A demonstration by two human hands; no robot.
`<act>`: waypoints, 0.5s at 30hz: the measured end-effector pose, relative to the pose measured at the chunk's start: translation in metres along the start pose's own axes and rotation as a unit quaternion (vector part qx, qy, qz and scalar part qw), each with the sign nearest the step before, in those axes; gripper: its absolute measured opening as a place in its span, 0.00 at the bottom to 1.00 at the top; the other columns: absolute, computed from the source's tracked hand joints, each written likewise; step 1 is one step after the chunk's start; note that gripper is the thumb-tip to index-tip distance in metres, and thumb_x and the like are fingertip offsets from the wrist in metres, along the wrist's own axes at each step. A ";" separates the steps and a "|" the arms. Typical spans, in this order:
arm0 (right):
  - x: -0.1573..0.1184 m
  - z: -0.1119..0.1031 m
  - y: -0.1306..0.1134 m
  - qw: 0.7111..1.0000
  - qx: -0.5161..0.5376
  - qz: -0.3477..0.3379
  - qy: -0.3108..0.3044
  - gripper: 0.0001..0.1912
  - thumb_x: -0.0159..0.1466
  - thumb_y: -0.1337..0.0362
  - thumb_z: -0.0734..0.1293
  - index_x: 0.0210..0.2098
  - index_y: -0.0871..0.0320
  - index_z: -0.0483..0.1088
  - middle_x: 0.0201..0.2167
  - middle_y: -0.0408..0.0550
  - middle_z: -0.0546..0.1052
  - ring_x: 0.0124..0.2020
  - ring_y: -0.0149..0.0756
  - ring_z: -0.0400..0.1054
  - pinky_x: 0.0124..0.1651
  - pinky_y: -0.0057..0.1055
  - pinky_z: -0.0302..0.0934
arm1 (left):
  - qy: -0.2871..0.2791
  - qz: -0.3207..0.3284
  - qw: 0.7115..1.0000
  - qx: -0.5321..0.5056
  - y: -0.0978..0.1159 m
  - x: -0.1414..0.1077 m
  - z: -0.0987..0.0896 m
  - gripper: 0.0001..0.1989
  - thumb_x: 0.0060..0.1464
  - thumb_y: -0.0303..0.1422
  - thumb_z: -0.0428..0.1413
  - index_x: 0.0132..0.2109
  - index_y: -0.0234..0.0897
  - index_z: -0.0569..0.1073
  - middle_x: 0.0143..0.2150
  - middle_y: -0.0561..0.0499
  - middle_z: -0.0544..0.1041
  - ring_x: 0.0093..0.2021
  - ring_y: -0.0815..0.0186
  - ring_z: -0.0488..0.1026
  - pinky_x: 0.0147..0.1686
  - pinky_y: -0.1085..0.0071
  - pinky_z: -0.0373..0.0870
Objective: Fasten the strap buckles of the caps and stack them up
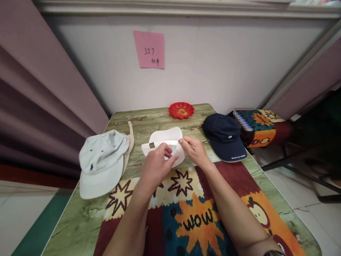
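A white cap lies in the middle of the table, its brim toward the wall and its opening with a small brown-grey buckle turned toward me. My right hand pinches the cap's right edge between thumb and fingers. At the near side, my left hand has its fingers curled over the cap's rim, the thumb pointing right; part of its grip is hidden behind the hand. To the left sits a pale grey cap with a small dark logo, on top of a beige strap-like piece. A navy cap rests to the right.
A red scalloped dish stands at the table's back edge. Under my forearms spreads a colourful patterned cloth. A pink note is stuck on the wall. Beyond the right edge is a seat with similar cloth; a curtain hangs left.
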State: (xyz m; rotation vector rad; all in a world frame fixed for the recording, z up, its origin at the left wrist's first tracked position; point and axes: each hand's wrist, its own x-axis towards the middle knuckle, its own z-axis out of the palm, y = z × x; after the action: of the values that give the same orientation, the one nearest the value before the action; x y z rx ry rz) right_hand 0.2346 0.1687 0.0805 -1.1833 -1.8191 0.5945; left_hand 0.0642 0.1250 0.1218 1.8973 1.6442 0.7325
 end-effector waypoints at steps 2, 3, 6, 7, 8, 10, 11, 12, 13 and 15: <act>0.000 -0.001 -0.001 1.000 0.006 0.003 -0.011 0.25 0.69 0.47 0.56 0.22 0.55 0.62 0.20 0.41 0.63 0.28 0.34 0.59 0.42 0.32 0.55 | -0.009 0.001 1.000 -0.010 -0.002 0.001 0.002 0.11 0.53 0.40 0.60 0.42 0.42 0.76 0.31 0.53 0.80 0.27 0.64 0.72 0.30 0.70 0.62; 0.000 -0.001 -0.002 1.000 0.009 0.006 -0.016 0.25 0.69 0.47 0.56 0.23 0.55 0.63 0.21 0.42 0.65 0.29 0.34 0.60 0.40 0.31 0.55 | -0.010 0.011 1.000 -0.009 -0.003 0.002 0.003 0.10 0.54 0.40 0.58 0.41 0.42 0.77 0.31 0.53 0.80 0.28 0.64 0.72 0.31 0.69 0.62; -0.001 -0.001 -0.002 1.000 0.015 0.007 -0.017 0.23 0.69 0.48 0.57 0.23 0.55 0.65 0.22 0.42 0.67 0.30 0.35 0.61 0.39 0.31 0.54 | -0.007 0.048 0.999 0.013 -0.003 0.002 0.006 0.12 0.58 0.39 0.54 0.31 0.41 0.77 0.26 0.54 0.77 0.28 0.64 0.71 0.31 0.70 0.60; -0.001 -0.001 -0.002 1.000 0.012 0.005 -0.012 0.23 0.69 0.49 0.57 0.23 0.55 0.65 0.22 0.42 0.67 0.29 0.35 0.60 0.41 0.32 0.55 | -0.011 0.053 0.998 0.024 -0.002 0.002 0.007 0.13 0.59 0.38 0.53 0.29 0.40 0.76 0.25 0.54 0.75 0.27 0.65 0.70 0.30 0.70 0.59; -0.001 0.000 -0.001 1.000 0.008 0.002 -0.005 0.22 0.69 0.50 0.58 0.23 0.55 0.64 0.22 0.42 0.67 0.29 0.35 0.60 0.44 0.33 0.55 | -0.018 0.055 0.998 0.036 -0.002 0.002 0.007 0.13 0.58 0.38 0.53 0.27 0.40 0.75 0.24 0.54 0.74 0.26 0.65 0.69 0.29 0.70 0.58; -0.001 0.002 0.002 1.000 0.000 -0.003 0.004 0.21 0.69 0.52 0.58 0.23 0.55 0.64 0.22 0.41 0.67 0.28 0.34 0.61 0.51 0.35 0.54 | -0.038 0.051 0.996 0.064 0.000 0.001 0.006 0.13 0.57 0.37 0.54 0.26 0.40 0.74 0.23 0.53 0.74 0.26 0.65 0.68 0.29 0.70 0.56; -0.001 0.003 0.003 1.000 -0.004 -0.004 0.006 0.21 0.69 0.53 0.58 0.23 0.55 0.64 0.22 0.41 0.67 0.29 0.34 0.62 0.55 0.36 0.52 | -0.049 0.045 0.995 0.079 0.001 0.001 0.004 0.13 0.57 0.36 0.54 0.26 0.40 0.74 0.23 0.53 0.74 0.26 0.64 0.69 0.29 0.70 0.56; -0.001 0.005 0.005 1.000 -0.007 -0.004 0.006 0.21 0.69 0.53 0.58 0.23 0.55 0.64 0.22 0.41 0.68 0.29 0.34 0.63 0.57 0.37 0.51 | -0.060 0.038 0.993 0.097 0.002 0.001 0.003 0.14 0.57 0.36 0.54 0.25 0.40 0.74 0.23 0.52 0.75 0.26 0.64 0.69 0.29 0.69 0.56; -0.001 0.006 0.006 1.000 -0.010 -0.004 0.004 0.21 0.69 0.53 0.58 0.23 0.55 0.64 0.23 0.41 0.69 0.30 0.34 0.63 0.57 0.37 0.50 | -0.070 0.028 0.990 0.116 0.004 0.001 0.001 0.14 0.58 0.36 0.53 0.25 0.40 0.75 0.24 0.51 0.75 0.27 0.63 0.70 0.29 0.69 0.56; -0.001 0.009 0.009 1.000 -0.015 -0.006 0.003 0.21 0.70 0.53 0.58 0.23 0.55 0.64 0.23 0.42 0.70 0.31 0.35 0.63 0.55 0.36 0.52 | -0.089 0.007 0.984 0.156 0.007 0.000 -0.003 0.13 0.58 0.36 0.53 0.27 0.40 0.77 0.26 0.49 0.77 0.29 0.61 0.71 0.30 0.69 0.56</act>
State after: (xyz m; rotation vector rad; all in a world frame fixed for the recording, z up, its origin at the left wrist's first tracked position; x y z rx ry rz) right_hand 0.2313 0.1718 0.0688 -1.1917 -1.8351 0.5589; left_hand 0.0669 0.1238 0.1287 2.1193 1.7107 0.3110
